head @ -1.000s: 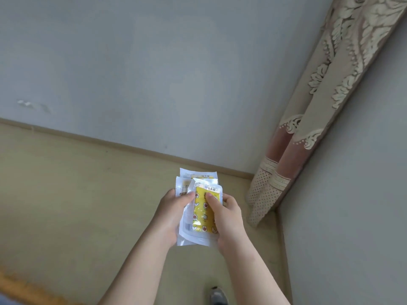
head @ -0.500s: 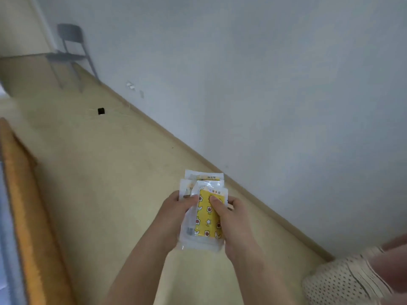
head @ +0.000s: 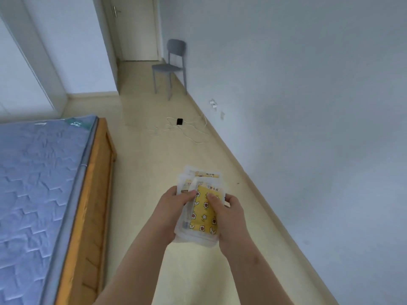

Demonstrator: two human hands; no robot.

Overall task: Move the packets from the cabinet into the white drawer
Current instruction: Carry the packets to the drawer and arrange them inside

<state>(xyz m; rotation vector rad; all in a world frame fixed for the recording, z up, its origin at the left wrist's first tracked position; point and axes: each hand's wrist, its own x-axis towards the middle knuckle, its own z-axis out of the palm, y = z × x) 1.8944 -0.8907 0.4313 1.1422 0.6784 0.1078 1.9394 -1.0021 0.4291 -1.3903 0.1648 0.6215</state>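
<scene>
Both hands clamp one fanned stack of packets at waist height over the floor: left hand and right hand, thumbs on top. White drawer not visible. Risk: the loosely fanned packets could slip out and scatter.

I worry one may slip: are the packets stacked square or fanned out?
Fanned out: the packets show staggered top edges, gripped by left hand and right hand.

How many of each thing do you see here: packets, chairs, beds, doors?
Packets: 3 showing, gripped by left hand and right hand
Chairs: 1
Beds: 1
Doors: 1
Total: 6
</scene>
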